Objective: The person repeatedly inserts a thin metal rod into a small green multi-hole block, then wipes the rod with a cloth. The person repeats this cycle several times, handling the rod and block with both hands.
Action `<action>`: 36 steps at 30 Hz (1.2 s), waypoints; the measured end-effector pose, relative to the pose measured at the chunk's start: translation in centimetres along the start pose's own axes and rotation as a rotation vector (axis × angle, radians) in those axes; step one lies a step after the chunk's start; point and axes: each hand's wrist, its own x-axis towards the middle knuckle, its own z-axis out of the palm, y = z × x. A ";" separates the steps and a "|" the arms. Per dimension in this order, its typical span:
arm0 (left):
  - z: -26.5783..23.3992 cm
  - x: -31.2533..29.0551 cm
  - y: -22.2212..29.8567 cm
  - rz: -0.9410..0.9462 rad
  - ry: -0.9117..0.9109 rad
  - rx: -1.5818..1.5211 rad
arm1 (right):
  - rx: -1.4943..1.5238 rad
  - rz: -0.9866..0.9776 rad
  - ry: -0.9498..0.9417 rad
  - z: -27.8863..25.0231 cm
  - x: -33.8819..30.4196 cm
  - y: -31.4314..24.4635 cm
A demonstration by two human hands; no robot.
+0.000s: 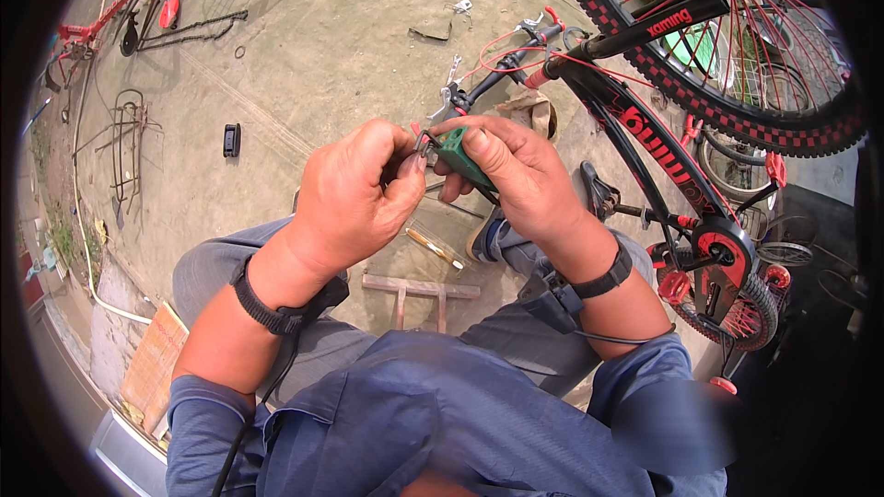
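I see left hand (361,189) pinching thin bent dark-metal rod (424,141), right hand (517,166) closed round green boxy plastic-looking block (467,162); block likely light, stiff: grip long sides.

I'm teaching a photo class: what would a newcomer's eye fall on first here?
Most likely the black-and-red bike on the right, its checkered tyre curving large across the upper right. Next, just above the middle, the green block in the right hand, with the left hand close beside it, pinching a small bent metal piece.
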 end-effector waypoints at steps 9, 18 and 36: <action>-0.2 0.1 -0.8 0.062 -0.054 -0.192 | 0.121 0.133 -0.068 -0.4 0.0 -0.9; -0.6 -0.2 0.0 -0.291 -0.144 -0.734 | 0.188 0.154 -0.099 -0.7 0.1 -0.9; -0.3 -0.2 -0.1 -0.089 -0.151 -0.594 | 0.502 0.229 -0.098 -0.3 -0.4 -0.8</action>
